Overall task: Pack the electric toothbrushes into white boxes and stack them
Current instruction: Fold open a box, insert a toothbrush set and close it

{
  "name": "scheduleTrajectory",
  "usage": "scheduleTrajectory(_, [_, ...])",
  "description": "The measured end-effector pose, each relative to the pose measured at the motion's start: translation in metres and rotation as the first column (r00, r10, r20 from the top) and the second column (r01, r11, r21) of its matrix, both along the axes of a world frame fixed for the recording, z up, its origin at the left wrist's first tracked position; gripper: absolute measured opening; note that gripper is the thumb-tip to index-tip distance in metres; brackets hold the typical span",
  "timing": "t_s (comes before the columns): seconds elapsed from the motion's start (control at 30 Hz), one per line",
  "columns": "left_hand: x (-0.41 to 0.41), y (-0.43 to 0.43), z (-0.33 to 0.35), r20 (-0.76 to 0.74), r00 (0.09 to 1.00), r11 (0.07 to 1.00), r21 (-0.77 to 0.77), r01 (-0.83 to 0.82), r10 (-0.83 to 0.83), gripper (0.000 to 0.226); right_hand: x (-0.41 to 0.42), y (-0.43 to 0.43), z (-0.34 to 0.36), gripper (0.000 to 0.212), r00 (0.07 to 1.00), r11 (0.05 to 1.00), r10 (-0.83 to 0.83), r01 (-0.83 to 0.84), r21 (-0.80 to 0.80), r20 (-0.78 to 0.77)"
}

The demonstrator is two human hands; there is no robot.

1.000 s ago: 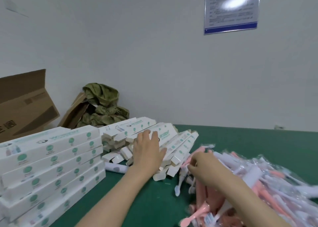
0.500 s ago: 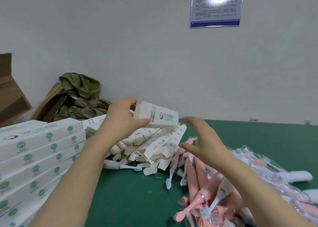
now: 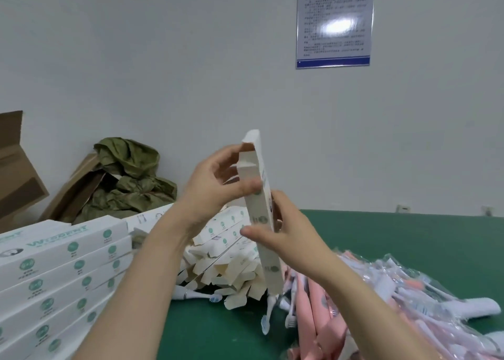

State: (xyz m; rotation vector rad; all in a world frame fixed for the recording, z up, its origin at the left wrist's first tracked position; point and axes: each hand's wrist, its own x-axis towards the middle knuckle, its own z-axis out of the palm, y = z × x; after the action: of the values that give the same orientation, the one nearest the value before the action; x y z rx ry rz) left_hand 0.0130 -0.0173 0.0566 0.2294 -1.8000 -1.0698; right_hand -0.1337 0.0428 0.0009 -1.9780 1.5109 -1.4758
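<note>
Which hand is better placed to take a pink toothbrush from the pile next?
Probably the right hand: it holds the tall white cardboard box low, just above the pink plastic toothbrushes. The left hand grips the box's top end, farther away.

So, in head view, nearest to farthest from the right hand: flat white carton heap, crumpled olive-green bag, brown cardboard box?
1. Flat white carton heap, just left of right hand.
2. Crumpled olive-green bag, back left.
3. Brown cardboard box, far left.

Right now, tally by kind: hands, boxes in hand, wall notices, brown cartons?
Hands: 2 (left hand, right hand)
Held box: 1
Wall notice: 1
Brown cartons: 2 (edge carton, carton with cloth)
Total: 6
</note>
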Motion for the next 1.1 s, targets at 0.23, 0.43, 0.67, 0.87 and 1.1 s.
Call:
scheduleTrajectory(0.23, [-0.016, 0.011, -0.002, -0.075, 0.937, 0.9, -0.262, -0.348, 0.341, 0.039, -0.021, 0.014, 0.031, 0.034, 0.944, 0.999, 0.021, -0.008, -0.039, 0.329])
scheduleTrajectory(0.43, [-0.037, 0.046, -0.004, 0.042, 0.921, 0.831, -0.449, -0.328, 0.386, 0.036, -0.004, 0.036, 0.048, 0.038, 0.912, 0.981, 0.117, -0.044, -0.189, 0.393])
scheduleTrajectory(0.67, [-0.05, 0.063, -0.01, -0.166, 0.898, 0.836, -0.329, -0.44, 0.408, 0.056, -0.005, 0.046, 0.048, 0.034, 0.925, 0.92, 0.127, 0.025, -0.39, 0.359])
scheduleTrajectory(0.87, [-0.051, 0.047, -0.014, -0.088, 0.86, 0.799, -0.333, -0.501, 0.503, 0.053, -0.017, 0.035, 0.036, 0.031, 0.936, 0.937, 0.118, 0.005, -0.348, 0.331])
scheduleTrajectory(1.1, [-0.071, 0.045, -0.033, -0.124, 0.903, 0.86, -0.275, -0.43, 0.411, 0.028, -0.016, 0.028, 0.032, 0.032, 0.859, 0.933, 0.213, -0.037, -0.357, 0.465])
